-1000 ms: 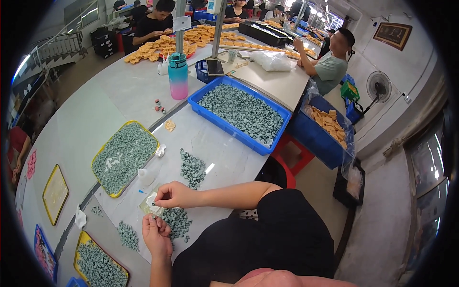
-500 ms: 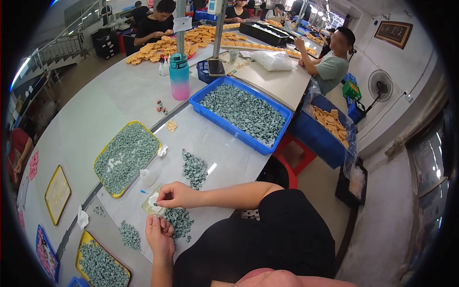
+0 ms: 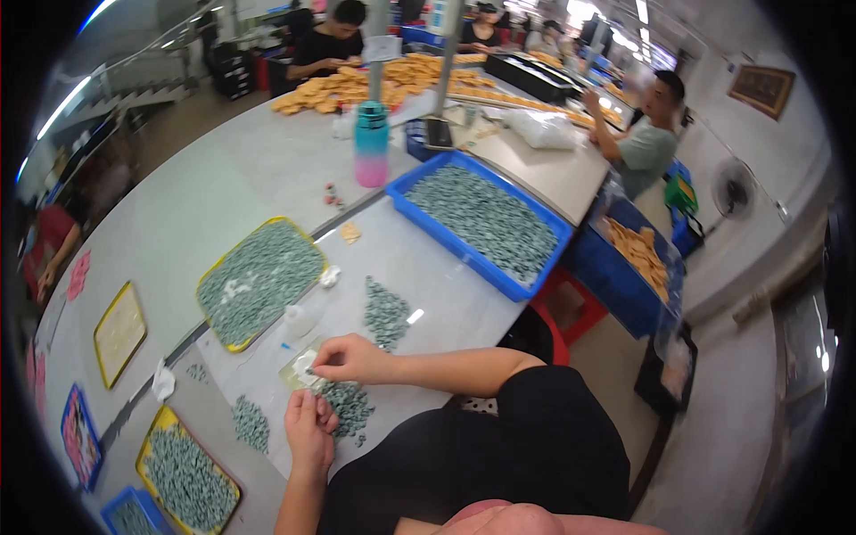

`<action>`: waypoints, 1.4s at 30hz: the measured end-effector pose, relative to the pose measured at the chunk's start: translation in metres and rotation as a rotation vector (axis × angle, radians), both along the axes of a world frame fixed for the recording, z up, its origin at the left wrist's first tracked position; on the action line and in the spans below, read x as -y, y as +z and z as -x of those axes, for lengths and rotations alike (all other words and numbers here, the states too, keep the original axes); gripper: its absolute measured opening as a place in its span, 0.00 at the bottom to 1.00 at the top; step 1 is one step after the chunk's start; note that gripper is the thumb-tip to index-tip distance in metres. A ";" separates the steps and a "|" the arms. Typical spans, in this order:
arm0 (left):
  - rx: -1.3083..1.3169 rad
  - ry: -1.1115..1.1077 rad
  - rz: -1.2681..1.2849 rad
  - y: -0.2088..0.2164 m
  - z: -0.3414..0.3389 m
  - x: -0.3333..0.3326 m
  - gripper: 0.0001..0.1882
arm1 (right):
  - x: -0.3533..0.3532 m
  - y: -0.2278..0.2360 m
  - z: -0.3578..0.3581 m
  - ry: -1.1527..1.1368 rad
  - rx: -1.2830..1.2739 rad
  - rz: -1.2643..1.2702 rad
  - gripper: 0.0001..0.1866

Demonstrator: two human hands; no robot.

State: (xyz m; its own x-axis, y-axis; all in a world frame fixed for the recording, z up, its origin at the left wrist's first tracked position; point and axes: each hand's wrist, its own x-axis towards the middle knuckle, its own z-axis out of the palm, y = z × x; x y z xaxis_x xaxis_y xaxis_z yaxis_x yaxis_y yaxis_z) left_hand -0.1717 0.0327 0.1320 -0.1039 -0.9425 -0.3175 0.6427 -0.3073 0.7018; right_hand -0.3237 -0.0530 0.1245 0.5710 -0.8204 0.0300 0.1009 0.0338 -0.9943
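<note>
My right hand (image 3: 349, 360) pinches a small grey-green piece at the mouth of a small clear plastic bag (image 3: 297, 373) lying on the table. My left hand (image 3: 308, 432) rests just below it, fingers at the bag's near edge. A loose heap of grey-green pieces (image 3: 348, 406) lies between the two hands. A second small heap (image 3: 386, 311) sits beyond my right hand. Whether the left fingers actually grip the bag is hard to tell.
A yellow-rimmed tray (image 3: 259, 277) full of pieces lies to the far left, a blue bin (image 3: 488, 220) of them to the far right. A small white bottle (image 3: 302, 318) stands near the bag. Another yellow tray (image 3: 185, 473) sits near left. A teal-and-pink bottle (image 3: 371, 144) stands farther off. Other people work at the far tables.
My hands have stayed over the bag and heap; the right fingers shifted slightly at the bag's mouth.
</note>
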 end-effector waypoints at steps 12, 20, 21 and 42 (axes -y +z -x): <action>-0.020 0.050 -0.036 0.001 -0.056 -0.002 0.06 | -0.010 0.012 -0.050 -0.063 -0.067 -0.008 0.06; -0.020 0.063 -0.015 -0.008 -0.063 -0.001 0.06 | -0.009 0.010 -0.056 -0.061 -0.023 0.191 0.03; -0.031 0.057 -0.012 -0.009 -0.063 0.000 0.06 | -0.008 0.008 -0.057 -0.095 -0.053 0.316 0.03; -0.182 -0.004 -0.030 -0.033 -0.093 0.005 0.09 | -0.003 -0.014 -0.091 -0.188 -0.134 1.237 0.14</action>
State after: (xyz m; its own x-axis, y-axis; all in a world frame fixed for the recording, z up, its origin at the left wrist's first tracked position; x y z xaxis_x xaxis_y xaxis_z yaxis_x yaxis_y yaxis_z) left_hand -0.0789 0.0275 0.0993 -0.1663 -0.9324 -0.3209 0.7566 -0.3293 0.5649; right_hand -0.2328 -0.0498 0.1103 0.5067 -0.3533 0.7864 -0.1011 -0.9302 -0.3527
